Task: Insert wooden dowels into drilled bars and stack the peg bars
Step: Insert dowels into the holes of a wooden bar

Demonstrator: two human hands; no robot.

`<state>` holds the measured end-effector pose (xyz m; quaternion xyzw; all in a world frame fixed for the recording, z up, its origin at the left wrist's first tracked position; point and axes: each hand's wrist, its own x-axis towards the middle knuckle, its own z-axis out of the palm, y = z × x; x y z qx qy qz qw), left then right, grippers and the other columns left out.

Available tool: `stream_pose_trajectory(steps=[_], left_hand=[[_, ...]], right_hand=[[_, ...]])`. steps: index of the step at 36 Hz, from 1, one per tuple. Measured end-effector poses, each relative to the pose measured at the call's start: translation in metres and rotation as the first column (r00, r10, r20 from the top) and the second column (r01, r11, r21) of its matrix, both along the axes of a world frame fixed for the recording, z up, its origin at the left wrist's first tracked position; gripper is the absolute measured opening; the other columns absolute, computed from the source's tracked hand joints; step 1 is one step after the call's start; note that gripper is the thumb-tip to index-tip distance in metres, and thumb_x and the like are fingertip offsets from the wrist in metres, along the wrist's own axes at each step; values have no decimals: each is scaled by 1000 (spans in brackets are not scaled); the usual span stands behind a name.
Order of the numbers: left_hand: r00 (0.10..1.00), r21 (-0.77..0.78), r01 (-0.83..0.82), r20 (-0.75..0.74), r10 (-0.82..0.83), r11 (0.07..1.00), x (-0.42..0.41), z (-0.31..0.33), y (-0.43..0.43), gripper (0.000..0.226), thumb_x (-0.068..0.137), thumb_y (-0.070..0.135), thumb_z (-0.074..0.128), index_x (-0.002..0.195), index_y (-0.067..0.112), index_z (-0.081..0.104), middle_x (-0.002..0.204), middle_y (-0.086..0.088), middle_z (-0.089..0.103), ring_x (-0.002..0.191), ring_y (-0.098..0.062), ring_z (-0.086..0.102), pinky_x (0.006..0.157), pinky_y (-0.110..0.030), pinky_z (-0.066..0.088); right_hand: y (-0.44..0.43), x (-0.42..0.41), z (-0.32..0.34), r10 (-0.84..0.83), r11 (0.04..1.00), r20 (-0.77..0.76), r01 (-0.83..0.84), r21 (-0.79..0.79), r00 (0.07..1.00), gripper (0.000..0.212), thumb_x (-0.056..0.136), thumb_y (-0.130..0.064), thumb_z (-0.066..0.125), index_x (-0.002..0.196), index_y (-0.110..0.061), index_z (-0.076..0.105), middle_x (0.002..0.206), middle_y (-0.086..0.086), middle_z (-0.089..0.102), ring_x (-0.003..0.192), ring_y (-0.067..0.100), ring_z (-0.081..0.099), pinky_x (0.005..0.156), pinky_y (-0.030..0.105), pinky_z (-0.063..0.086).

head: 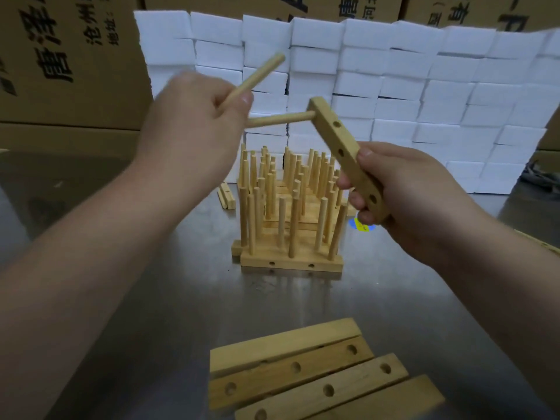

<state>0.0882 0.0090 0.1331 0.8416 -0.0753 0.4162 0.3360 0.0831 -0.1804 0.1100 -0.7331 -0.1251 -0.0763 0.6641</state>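
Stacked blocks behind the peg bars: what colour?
The stacked blocks are white, seen best in the head view.

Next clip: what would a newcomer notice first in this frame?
Mid-frame, the right hand grips a drilled bar with a seated dowel at its upper end, while the left hand holds a loose dowel beside it. Behind them, finished peg bars stand clustered on the metal table.

The picture is dim and a bit grey. The white blocks [394, 86] in the upper middle are the brightest part. The shiny table [151, 298] shows a soft mirror picture under the peg bars [291, 262]. The left hand [194, 125] and its dowel [254, 80] look blurry. Lines bend near the edges.
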Motion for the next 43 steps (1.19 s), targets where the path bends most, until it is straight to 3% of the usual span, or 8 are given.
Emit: stream_pose_trajectory(steps=[3, 5, 7, 13, 19, 30, 37, 43], left_hand=[[986, 139, 23, 160, -45, 990, -5, 4, 6, 26, 95, 31, 41, 86, 17, 60, 65, 7, 42, 61, -15, 42, 49, -28, 32], [967, 135, 213, 112, -228, 968, -10, 2, 3, 30, 94, 29, 42, 118, 28, 60, 68, 11, 49, 55, -5, 43, 46, -22, 38], [940, 160, 335, 12, -341, 929, -13, -2, -2, 37, 93, 27, 44, 129, 35, 50, 70, 10, 55, 50, -1, 43, 42, -14, 35], [957, 340, 290, -109, -269, 895, -11, -13, -14, 32, 93, 22, 48, 121, 31, 60, 81, 14, 61, 75, -5, 54, 67, -30, 46], [963, 337, 264, -34, -269, 904, -12, -18, -20, 33, 88, 32, 42, 111, 27, 66, 70, 11, 60, 68, -9, 54, 62, -34, 47], [968, 311, 232, 23, -251, 922, -12, -18, -21, 28, 90, 32, 47, 104, 24, 69, 73, 3, 66, 72, -18, 59, 64, -40, 50], [973, 373, 208, 16, -231, 904, -9, -16, -17, 27, 92, 33, 46, 92, 18, 69, 65, 2, 63, 64, -15, 56, 57, -31, 43], [977, 398, 177, 39, -209, 900, -13, -14, -19, 36, 86, 40, 43, 88, 15, 69, 66, -1, 63, 66, -18, 55, 58, -34, 44]], right_hand=[[-4, 3, 5, -65, 992, 0, 64, 106, 998, 23, 98, -17, 40, 98, -25, 62, 59, -3, 60, 42, 9, 45, 40, 19, 37], [-5, 3, 7, -78, 981, -2, 77, 179, 997, 23, 98, -17, 39, 101, -26, 61, 60, -1, 59, 42, 10, 44, 40, 18, 36], [-6, 3, 8, -73, 971, -2, 72, 229, 997, 25, 99, -16, 38, 101, -26, 61, 57, -2, 60, 42, 10, 44, 40, 18, 36], [-5, 0, 9, -50, 974, 34, 41, 223, 998, 30, 98, -16, 38, 118, -23, 59, 57, -4, 61, 44, 10, 45, 39, 20, 36], [0, -3, 6, -7, 980, 35, 0, 198, 999, 29, 98, -17, 39, 114, -25, 62, 57, -5, 60, 43, 10, 45, 40, 18, 36], [3, -6, 4, 25, 986, 47, -33, 162, 999, 29, 99, -17, 38, 112, -27, 63, 60, -3, 59, 44, 10, 44, 39, 20, 36], [3, -7, 3, 23, 993, 66, -31, 114, 998, 30, 99, -18, 38, 116, -26, 62, 62, -4, 59, 45, 10, 44, 40, 19, 36], [6, -8, -1, 12, 998, 80, -17, 64, 997, 31, 99, -21, 36, 113, -32, 61, 61, -6, 58, 44, 10, 44, 40, 19, 35]])
